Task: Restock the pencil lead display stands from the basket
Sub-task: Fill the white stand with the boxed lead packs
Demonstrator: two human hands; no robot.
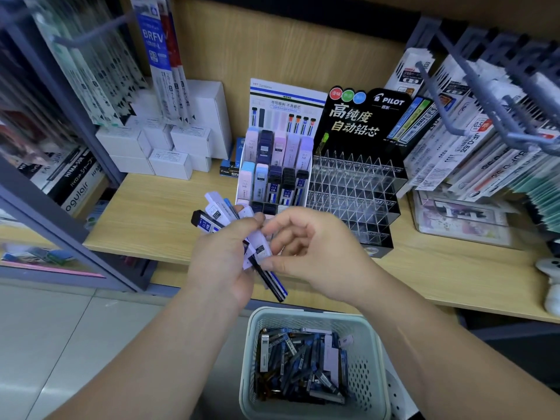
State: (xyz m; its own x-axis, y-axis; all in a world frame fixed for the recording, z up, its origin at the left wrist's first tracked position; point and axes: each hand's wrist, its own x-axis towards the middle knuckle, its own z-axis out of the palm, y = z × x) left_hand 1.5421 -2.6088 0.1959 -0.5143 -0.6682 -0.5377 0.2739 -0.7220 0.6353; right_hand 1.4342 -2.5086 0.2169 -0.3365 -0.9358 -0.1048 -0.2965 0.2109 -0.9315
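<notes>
- Just in front of the white stand (288,95), both hands are held together above the front of the shelf (151,219).
- A fanned bundle of lead cases (216,215) is gripped in the left hand (221,256), its fingers curled round it; dark and pale ends are seen poking out towards the stand and back towards the camera.
- One pale case (262,248) in that bundle is pinched between thumb and forefinger of the right hand (312,253), with the other fingers loosely curled.
- Pastel and dark cases are lined up in the stand's two back rows; its front row is largely hidden by the hands.
- Right beside the stand, the clear Pilot stand (354,189) is seen.
- Nearer the camera than the stand, below the shelf edge, the basket (312,313) is seen with loose lead cases (300,365) heaped inside.
</notes>
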